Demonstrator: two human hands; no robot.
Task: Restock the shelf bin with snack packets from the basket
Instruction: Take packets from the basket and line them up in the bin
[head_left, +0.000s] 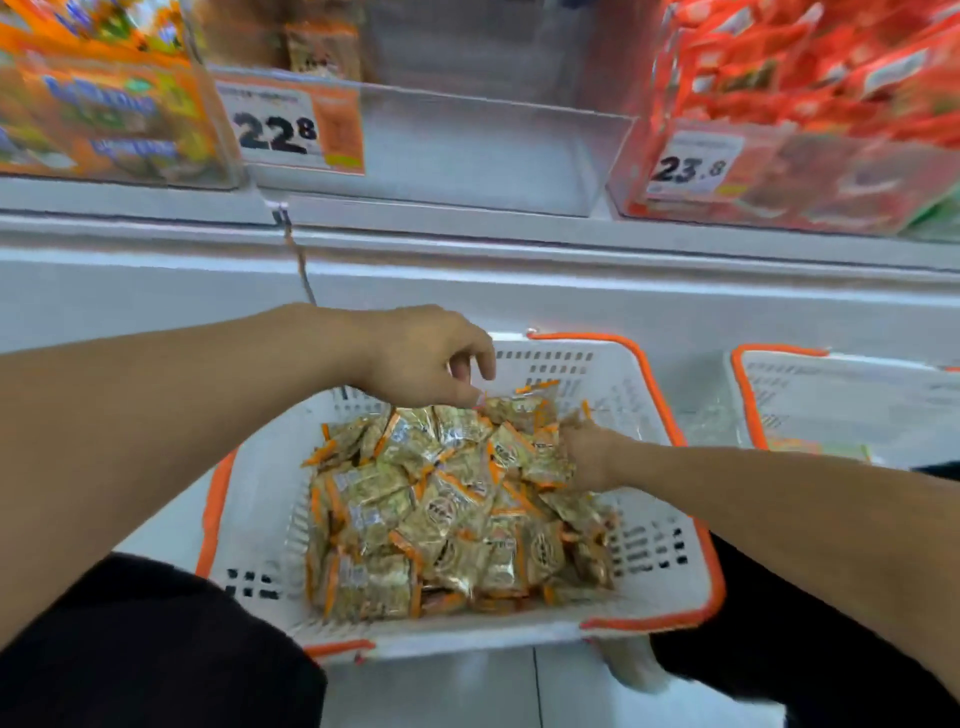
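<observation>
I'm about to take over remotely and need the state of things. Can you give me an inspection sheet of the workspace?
Surface: pale tiled floor under the basket; white shelf ledge above.
Job's things: white orange-rimmed basket holding a heap of gold snack packets; clear shelf bin tagged 22.8 looks nearly bare.
Clutter: second basket at right.
Grippers: left hand fingers curled at the far packets; right hand dug into the heap, grip unclear.
Cables: nothing seen; a thin hook or strap hangs from the ledge.
Surroundings: full orange bin left, red-packet bin right.
</observation>
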